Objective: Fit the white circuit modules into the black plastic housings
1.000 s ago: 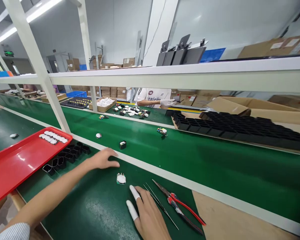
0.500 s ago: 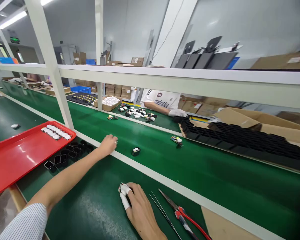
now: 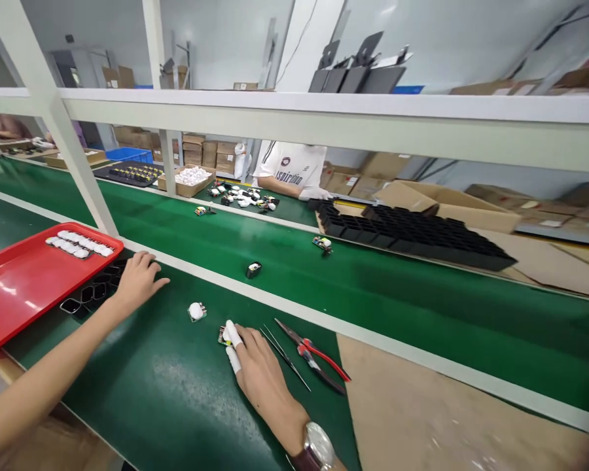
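Observation:
My left hand (image 3: 140,282) reaches over the near ends of several black plastic cases (image 3: 94,292), its thumb apart from its fingers and nothing visible in its grip. The fingertips partly cover the cases. White finger cots wrap the thumb and index finger of my right hand (image 3: 264,366), which pinches a small circuit board (image 3: 222,335) at the bench top. Between my hands lies another small board with a white domed top (image 3: 196,311). Tweezers (image 3: 287,358) and red-handled pliers (image 3: 311,356) rest just right of my right hand.
A red tray (image 3: 24,281) with rows of white-topped pieces stands at left. Along the green belt (image 3: 285,275) sit a black case with a part in it (image 3: 253,269) and loose boards (image 3: 322,244). Opposite, a co-worker's gloved hand (image 3: 315,193) is beside black cases (image 3: 412,229). A shelf post (image 3: 73,150) rises near the tray.
My left hand has moved from the belt's edge back left to the black cases. A white-topped board now shows on the bench between my hands. The view has shifted right.

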{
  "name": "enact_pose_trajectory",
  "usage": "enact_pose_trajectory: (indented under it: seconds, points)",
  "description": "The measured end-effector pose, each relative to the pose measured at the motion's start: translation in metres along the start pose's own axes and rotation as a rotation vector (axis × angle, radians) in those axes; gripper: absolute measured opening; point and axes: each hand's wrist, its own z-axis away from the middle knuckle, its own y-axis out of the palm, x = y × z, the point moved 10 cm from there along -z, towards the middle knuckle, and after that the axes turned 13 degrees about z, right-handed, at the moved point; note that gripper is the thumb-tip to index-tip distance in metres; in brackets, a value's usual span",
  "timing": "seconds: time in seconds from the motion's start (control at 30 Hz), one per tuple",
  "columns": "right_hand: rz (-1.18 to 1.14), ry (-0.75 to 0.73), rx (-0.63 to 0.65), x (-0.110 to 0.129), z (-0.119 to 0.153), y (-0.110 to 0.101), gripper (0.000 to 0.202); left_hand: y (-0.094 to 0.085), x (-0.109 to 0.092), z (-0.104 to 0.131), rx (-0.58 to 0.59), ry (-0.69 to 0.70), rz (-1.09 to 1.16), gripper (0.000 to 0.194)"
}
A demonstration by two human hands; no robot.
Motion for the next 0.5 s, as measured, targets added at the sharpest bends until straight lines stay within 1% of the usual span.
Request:
enact_pose_trajectory:
  seconds: [0.07, 0.17, 0.2, 0.3, 0.37, 0.43, 0.5]
  points:
    - [0.057, -0.001, 0.043, 0.004, 0.002, 0.002, 0.042, -0.003, 0.012, -0.001, -0.018, -0.010, -0.039, 0.020]
    - [0.068, 0.022, 0.077, 0.005, 0.004, 0.003, 0.046, 0.001, 0.016, -0.001, -0.013, -0.008, -0.073, 0.010]
    - [0.051, 0.025, 0.079, 0.005, 0.004, 0.002, 0.047, 0.003, 0.017, -0.001, -0.009, -0.010, -0.082, 0.010]
    - [0.007, 0.034, 0.074, 0.001, 0.002, 0.001, 0.045, 0.011, 0.018, -0.004, 0.003, -0.015, -0.097, 0.021]
    - [-0.008, 0.041, 0.068, -0.002, 0.001, 0.003, 0.045, 0.013, 0.020, -0.007, 0.009, -0.011, -0.095, 0.025]
    - [-0.023, 0.047, 0.063, -0.003, 0.000, 0.004, 0.044, 0.010, 0.019, -0.011, 0.008, 0.004, -0.080, 0.027]
    - [-0.035, 0.056, 0.062, -0.002, 0.000, 0.003, 0.040, 0.005, 0.010, -0.013, 0.005, 0.037, -0.052, 0.028]
